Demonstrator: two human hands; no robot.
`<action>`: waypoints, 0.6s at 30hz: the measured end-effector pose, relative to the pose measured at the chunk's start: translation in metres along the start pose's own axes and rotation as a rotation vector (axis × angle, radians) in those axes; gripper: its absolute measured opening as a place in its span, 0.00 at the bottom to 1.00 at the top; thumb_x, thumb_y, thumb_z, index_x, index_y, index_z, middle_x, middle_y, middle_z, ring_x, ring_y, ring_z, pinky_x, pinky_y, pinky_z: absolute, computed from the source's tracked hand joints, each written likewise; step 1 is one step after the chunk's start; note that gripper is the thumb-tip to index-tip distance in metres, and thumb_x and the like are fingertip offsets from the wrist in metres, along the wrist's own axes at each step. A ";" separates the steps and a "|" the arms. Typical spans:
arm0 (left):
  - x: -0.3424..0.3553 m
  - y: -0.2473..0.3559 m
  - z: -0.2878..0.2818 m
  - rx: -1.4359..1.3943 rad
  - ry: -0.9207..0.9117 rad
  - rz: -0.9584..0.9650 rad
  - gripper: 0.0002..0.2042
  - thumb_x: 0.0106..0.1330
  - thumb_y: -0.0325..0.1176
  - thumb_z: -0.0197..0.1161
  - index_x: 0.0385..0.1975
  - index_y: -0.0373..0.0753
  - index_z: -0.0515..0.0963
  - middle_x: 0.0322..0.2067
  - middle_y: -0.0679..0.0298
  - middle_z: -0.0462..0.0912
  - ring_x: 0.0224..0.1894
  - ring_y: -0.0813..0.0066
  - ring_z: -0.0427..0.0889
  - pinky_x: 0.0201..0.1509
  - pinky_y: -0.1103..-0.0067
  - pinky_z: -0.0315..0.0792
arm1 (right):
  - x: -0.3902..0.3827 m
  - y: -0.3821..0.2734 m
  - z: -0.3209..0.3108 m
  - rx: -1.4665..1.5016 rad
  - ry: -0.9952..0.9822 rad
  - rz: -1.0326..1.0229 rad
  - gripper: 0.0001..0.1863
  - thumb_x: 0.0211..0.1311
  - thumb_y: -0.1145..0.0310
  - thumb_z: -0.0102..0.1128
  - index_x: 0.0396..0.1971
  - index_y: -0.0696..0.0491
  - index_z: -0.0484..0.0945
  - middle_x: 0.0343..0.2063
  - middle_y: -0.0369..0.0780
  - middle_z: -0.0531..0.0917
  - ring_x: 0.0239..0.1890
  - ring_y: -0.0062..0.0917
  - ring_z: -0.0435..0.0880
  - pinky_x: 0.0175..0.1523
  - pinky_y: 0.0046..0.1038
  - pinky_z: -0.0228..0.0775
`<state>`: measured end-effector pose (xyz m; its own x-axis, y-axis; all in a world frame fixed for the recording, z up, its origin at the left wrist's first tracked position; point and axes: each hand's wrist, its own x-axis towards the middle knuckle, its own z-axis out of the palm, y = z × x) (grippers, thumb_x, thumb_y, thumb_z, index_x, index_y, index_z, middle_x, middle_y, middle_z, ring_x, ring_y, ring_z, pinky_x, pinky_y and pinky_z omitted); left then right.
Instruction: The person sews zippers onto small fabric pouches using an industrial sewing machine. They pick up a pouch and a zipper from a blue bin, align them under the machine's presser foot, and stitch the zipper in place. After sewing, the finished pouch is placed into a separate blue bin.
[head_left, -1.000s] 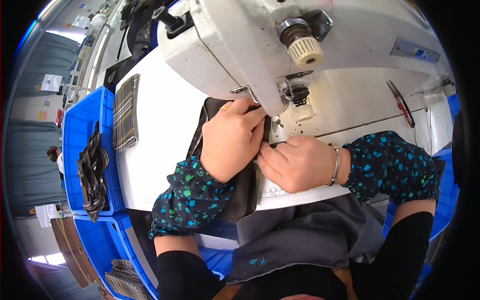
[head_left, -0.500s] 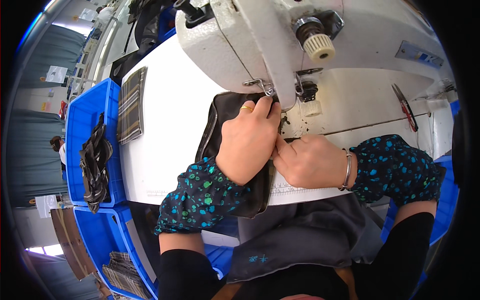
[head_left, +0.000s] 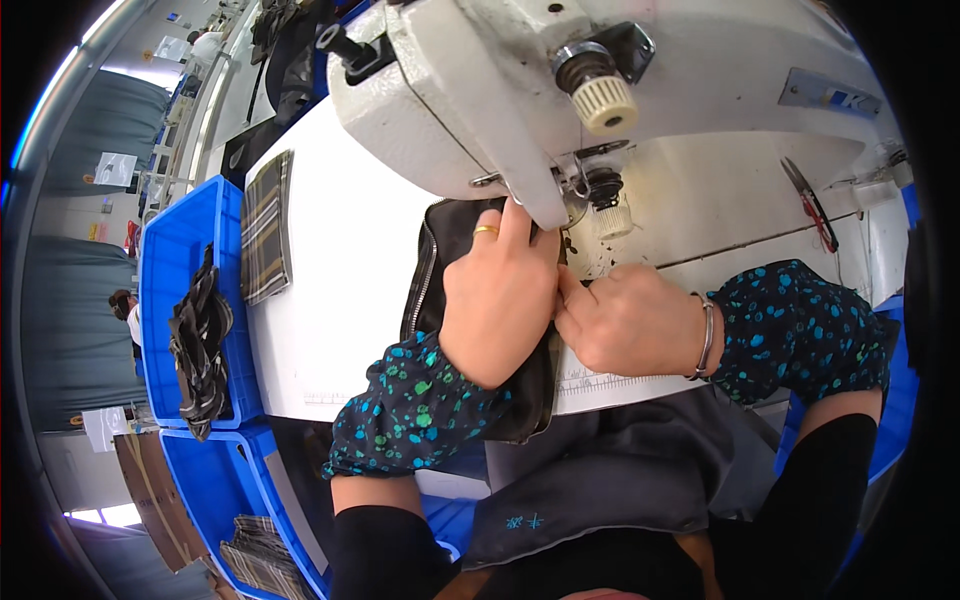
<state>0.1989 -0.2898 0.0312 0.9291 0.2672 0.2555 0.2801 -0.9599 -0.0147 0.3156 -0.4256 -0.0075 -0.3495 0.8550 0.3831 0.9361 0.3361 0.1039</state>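
A dark fabric piece with a metal zipper (head_left: 455, 228), like a pouch, lies on the white sewing table under the head of a sewing machine (head_left: 410, 130). My left hand (head_left: 500, 305) rests flat on this piece, fingers stretched toward the needle area and a ring on one finger. The machine's white lever partly covers those fingertips, and the needle cannot be made out. Beside it, my right hand (head_left: 630, 322) is closed, thumb and fingers pinching the piece's right edge. The zipper runs along the left side, and the near end hangs over the table's front edge.
Red-handled thread snips (head_left: 812, 205) lie at the right under the machine arm. Folded plaid cloth (head_left: 267, 228) sits at the table's left. Blue bins (head_left: 150, 290) alongside hold dark strips and plaid pieces. A printed ruler (head_left: 610, 382) runs along the front edge. Thread scraps lie near the needle.
The view has shifted slightly, so the machine head appears farther left and the bins lower. Both hands keep nearly the same pose on the zippered piece; my left fingers now sit partly behind the lever.
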 end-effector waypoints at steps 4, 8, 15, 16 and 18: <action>-0.003 -0.008 -0.003 -0.097 -0.010 0.072 0.10 0.57 0.26 0.67 0.39 0.42 0.86 0.37 0.66 0.81 0.36 0.61 0.85 0.34 0.69 0.80 | 0.002 0.001 -0.001 -0.030 -0.015 0.009 0.16 0.50 0.67 0.62 0.34 0.63 0.85 0.40 0.55 0.87 0.20 0.24 0.82 0.23 0.25 0.71; 0.000 -0.014 -0.004 -0.251 -0.069 0.056 0.08 0.59 0.27 0.67 0.38 0.40 0.87 0.35 0.62 0.82 0.33 0.57 0.85 0.35 0.68 0.80 | 0.002 0.001 -0.001 -0.048 -0.006 -0.005 0.15 0.50 0.67 0.62 0.34 0.64 0.84 0.39 0.55 0.87 0.20 0.24 0.82 0.23 0.25 0.71; 0.007 -0.016 -0.002 -0.374 -0.087 -0.007 0.06 0.61 0.28 0.67 0.35 0.36 0.87 0.34 0.57 0.83 0.32 0.52 0.84 0.37 0.65 0.79 | 0.005 0.004 0.000 -0.064 0.009 0.030 0.12 0.48 0.68 0.62 0.29 0.61 0.84 0.33 0.52 0.86 0.19 0.24 0.82 0.23 0.26 0.72; 0.009 -0.017 -0.002 -0.384 -0.090 -0.018 0.06 0.61 0.28 0.67 0.34 0.36 0.87 0.34 0.57 0.83 0.32 0.51 0.84 0.37 0.65 0.78 | 0.006 0.008 0.003 -0.080 0.052 0.044 0.11 0.46 0.69 0.63 0.27 0.61 0.84 0.29 0.49 0.85 0.19 0.24 0.82 0.21 0.26 0.71; 0.012 -0.019 0.002 -0.433 -0.111 -0.054 0.06 0.62 0.29 0.67 0.34 0.35 0.87 0.34 0.55 0.84 0.32 0.49 0.84 0.37 0.65 0.78 | 0.005 0.012 0.006 -0.091 0.066 0.064 0.11 0.46 0.69 0.63 0.27 0.61 0.84 0.29 0.48 0.85 0.20 0.25 0.82 0.22 0.27 0.71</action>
<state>0.2055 -0.2676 0.0326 0.9428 0.3030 0.1390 0.2242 -0.8850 0.4081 0.3244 -0.4150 -0.0097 -0.2888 0.8446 0.4508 0.9571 0.2423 0.1590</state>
